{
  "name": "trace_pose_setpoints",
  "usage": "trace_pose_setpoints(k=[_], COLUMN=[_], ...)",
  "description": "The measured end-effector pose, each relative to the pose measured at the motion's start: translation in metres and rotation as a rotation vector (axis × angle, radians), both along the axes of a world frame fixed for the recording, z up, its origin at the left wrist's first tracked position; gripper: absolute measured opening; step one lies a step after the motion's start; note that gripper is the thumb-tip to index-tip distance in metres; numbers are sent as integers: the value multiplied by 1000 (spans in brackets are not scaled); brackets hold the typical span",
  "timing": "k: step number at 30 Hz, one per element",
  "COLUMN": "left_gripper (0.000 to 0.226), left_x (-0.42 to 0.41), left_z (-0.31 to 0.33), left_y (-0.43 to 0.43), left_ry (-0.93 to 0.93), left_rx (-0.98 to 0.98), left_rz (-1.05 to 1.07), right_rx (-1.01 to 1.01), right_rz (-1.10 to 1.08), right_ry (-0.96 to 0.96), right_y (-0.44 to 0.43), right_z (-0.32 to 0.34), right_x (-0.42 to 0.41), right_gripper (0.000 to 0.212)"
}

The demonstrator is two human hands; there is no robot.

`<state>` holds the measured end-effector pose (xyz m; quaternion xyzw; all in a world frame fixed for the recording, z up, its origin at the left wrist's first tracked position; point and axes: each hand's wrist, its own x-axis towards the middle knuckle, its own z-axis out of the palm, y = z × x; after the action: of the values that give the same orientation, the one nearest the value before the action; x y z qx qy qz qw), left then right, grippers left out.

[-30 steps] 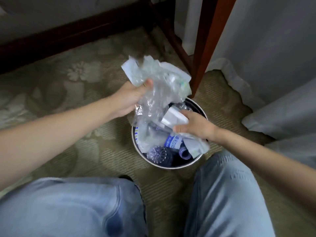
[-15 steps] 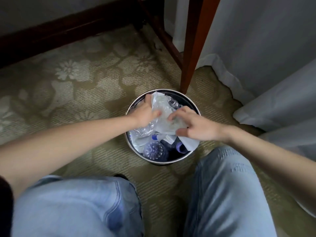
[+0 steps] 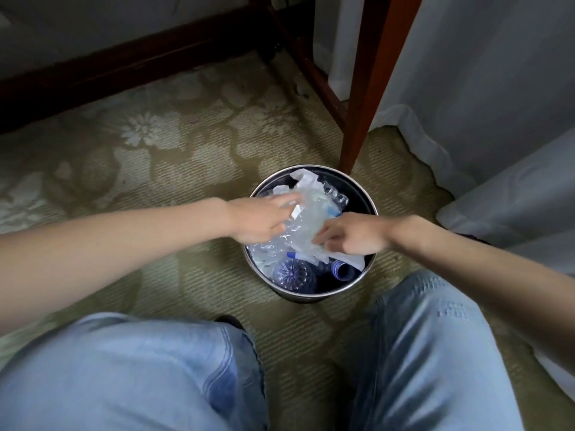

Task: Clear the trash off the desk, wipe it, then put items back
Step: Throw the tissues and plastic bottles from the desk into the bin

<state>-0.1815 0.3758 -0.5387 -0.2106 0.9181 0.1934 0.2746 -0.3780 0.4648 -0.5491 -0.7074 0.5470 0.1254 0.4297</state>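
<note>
A round metal trash bin [image 3: 357, 191] stands on the carpet in front of my knees. A crumpled wad of clear plastic wrapping [image 3: 311, 213] lies on top of its contents. My left hand [image 3: 261, 219] presses on the wad's left side with straight fingers. From the right, my right hand [image 3: 354, 233] touches the wad with loosely bent fingers and holds nothing. Under the wad lie a crushed blue-tinted bottle [image 3: 292, 273], a second bottle neck [image 3: 340, 270] and white paper [image 3: 351, 259].
A red-brown wooden leg [image 3: 370, 88] stands just behind the bin, with a crossbar running back. White curtain fabric [image 3: 497, 88] hangs to the floor on the right. A dark wooden baseboard [image 3: 124, 66] runs along the far left. Floral green carpet [image 3: 155, 169] lies all around.
Both hands carried the plastic wad down from above the bin and pushed it in. They gripped it before; now the fingers have loosened and rest on it.
</note>
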Motion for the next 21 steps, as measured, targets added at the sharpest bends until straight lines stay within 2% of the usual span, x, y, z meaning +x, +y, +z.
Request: trace_pose_setpoints(k=[3, 6, 8, 11, 14, 17, 21], left_gripper=[32, 31, 35, 45, 46, 37, 34], left_x=[-18, -26, -25, -18, -10, -1, 19], left_z=[-18, -27, -24, -7, 35, 93, 183], left_y=[-9, -13, -12, -18, -20, -11, 5], left_ry=[-128, -162, -136, -18, 90, 148, 157], left_rx=[-6, -9, 33, 13, 2, 27, -11], left_rz=[18, 16, 52, 102, 206, 281, 305], right_rx=[93, 133, 98, -50, -264, -368, -522], right_rz=[-44, -10, -19, -162, -158, -125, -109], right_ry=[16, 61, -1, -149, -83, 89, 159], right_y=[-7, -10, -6, -1, 0, 0, -4], right_z=[-3, -2, -2, 10, 43, 94, 175], right_x=[3, 7, 8, 1, -7, -1, 19], right_gripper=[33, 36, 34, 32, 29, 29, 28])
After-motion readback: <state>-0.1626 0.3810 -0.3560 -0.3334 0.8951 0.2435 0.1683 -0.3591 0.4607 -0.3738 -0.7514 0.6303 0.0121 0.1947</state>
